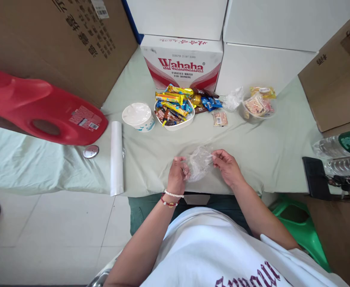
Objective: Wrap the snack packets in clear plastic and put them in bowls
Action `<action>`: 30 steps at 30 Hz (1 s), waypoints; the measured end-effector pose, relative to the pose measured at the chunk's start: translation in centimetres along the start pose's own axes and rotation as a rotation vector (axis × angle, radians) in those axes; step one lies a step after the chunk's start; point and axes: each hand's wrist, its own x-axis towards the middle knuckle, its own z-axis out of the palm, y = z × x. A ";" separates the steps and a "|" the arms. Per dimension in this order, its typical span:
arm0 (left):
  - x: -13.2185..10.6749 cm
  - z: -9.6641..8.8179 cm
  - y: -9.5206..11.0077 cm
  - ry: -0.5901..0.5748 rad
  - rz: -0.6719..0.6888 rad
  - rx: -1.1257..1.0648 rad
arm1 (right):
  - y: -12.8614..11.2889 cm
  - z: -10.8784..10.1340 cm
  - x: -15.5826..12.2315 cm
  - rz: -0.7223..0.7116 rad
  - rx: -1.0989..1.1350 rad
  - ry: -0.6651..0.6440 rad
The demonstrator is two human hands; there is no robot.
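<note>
My left hand (177, 173) pinches the left edge of a crumpled piece of clear plastic film (199, 164) above the front of the table. On its other side, my right hand (226, 166) grips the film's right edge between thumb and fingers. The film hangs loosely between both hands. Beyond it stands a white bowl (179, 126) heaped with yellow, brown and blue wrapped snacks (175, 104). A lidded paper tub (139, 116) is left of that bowl. To the right, a clear plastic bowl (257, 115) holds wrapped biscuits (256, 104), with more crumpled clear plastic (233, 99) beside it.
A white roll (116, 159), a round metallic disc (90, 151) and a red jug (49, 107) lie on the left. Cartons (182, 63) line the back. One small packet (220, 118) lies mid-table. A phone (316, 177) and bottles (345, 143) are at the right edge.
</note>
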 end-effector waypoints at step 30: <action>-2.0 0.7 4.3 0.047 0.042 -0.227 | 0.2 -0.2 2.1 0.056 0.095 0.135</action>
